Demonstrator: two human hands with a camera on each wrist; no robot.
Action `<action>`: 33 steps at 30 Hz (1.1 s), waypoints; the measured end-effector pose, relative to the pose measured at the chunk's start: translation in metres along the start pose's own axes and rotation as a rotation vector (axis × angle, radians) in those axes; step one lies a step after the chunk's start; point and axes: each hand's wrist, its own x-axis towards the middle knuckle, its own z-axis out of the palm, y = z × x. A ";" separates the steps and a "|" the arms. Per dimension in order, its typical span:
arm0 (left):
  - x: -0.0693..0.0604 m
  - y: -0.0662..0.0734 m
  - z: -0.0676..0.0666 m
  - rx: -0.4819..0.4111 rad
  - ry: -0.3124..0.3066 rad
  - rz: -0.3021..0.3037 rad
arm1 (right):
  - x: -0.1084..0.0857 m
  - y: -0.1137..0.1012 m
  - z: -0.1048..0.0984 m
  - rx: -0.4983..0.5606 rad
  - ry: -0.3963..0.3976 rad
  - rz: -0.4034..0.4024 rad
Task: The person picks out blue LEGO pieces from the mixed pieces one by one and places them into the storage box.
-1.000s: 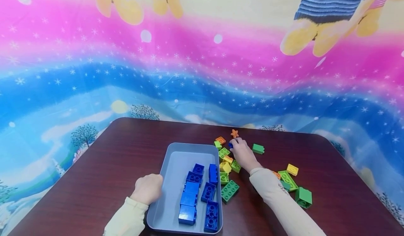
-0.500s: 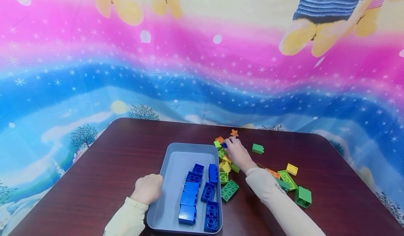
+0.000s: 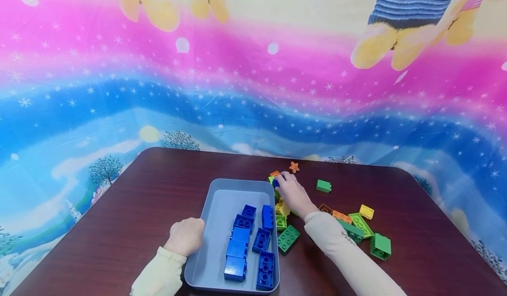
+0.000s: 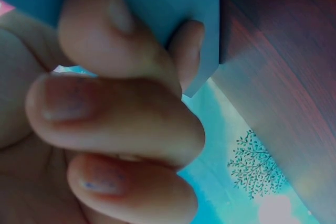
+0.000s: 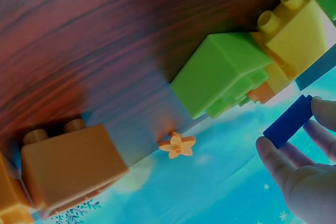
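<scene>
My left hand (image 3: 185, 237) grips the left rim of a grey tray (image 3: 215, 203). In the left wrist view its fingers (image 4: 121, 114) curl at the tray wall (image 4: 207, 3). Several blue building bricks (image 3: 238, 248) lie in the tray's right half, some with their hollow undersides up. Beyond the tray's far right corner, my right hand (image 3: 295, 194) pinches a small blue brick (image 5: 289, 121) between thumb and fingertips, above the loose bricks. Part of that brick is hidden by the fingers in the head view.
Green, yellow and orange bricks (image 3: 283, 209) crowd the tray's right side, partly under the right hand. More bricks (image 3: 360, 224) lie farther right beside the forearm. An orange star-shaped piece (image 3: 294, 167) sits near the table's (image 3: 166, 177) back edge.
My right hand has moved left with the blue brick, over the loose bricks toward the tray. Orange and brown bricks under the forearm have come into view. The left hand and tray stay put.
</scene>
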 end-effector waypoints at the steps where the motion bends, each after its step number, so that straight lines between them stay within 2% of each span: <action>1: 0.000 0.000 0.000 -0.001 -0.002 -0.002 | 0.000 -0.001 0.000 0.000 0.002 -0.002; 10: 0.000 0.000 0.000 -0.002 -0.003 -0.005 | 0.001 -0.011 0.004 -0.022 0.002 -0.005; 18: 0.001 0.000 -0.001 -0.003 -0.011 -0.005 | 0.004 -0.019 0.005 -0.030 0.017 -0.073; 24: 0.001 0.000 -0.001 -0.010 -0.015 -0.008 | 0.003 -0.025 0.005 0.005 -0.011 -0.061; 33: 0.000 0.001 -0.002 -0.006 -0.012 -0.005 | 0.003 -0.029 0.012 -0.015 -0.025 -0.122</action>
